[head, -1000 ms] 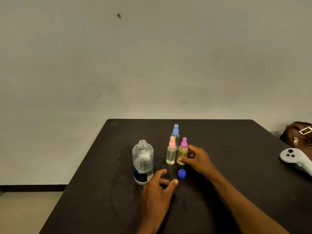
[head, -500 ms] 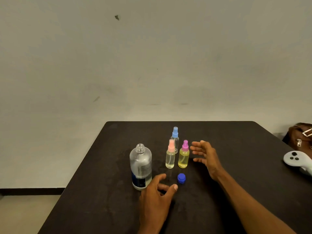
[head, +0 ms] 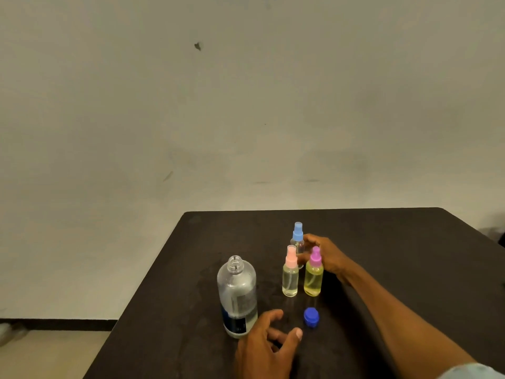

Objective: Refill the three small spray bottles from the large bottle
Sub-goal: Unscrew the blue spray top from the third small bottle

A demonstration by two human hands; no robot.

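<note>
Dark table (head: 218, 242), three small sprayers clustered mid-table, all upright with their tops on.

- Blue-topped spray bottle (head: 297, 243) stands farthest. The pink-topped spray bottle (head: 290, 277) and the magenta-topped spray bottle (head: 313, 279) stand side by side just nearer, almost screening it from us.
- The right hand (head: 326, 255) reaches in from the right, behind the magenta top. Its fingers (head: 308, 237) curl round the blue-topped bottle at the shoulder, and the thumb crosses its near face. We read this as a closed grip (the magenta bottle hides part of the palm).
- The large bottle (head: 237, 296) stands to the left, neck uncovered, with liquid showing in the lower part. Its blue cap (head: 311, 318) lies loose on the table, near of the sprayers.
- The left hand (head: 265, 348) rests on the table just near of the large bottle's base, fingers loosely spread, holding nothing.

What the next move turns on, as we judge it: the gripped bottle's long axis is vertical, and it sits directly behind two neighbours. The clean way out is therefore up or to the right; dragged toward us, it would knock the pink or magenta one. The left hand is nearer to the large bottle, so it suits the pour. The sprayer top has yet to come off.
</note>
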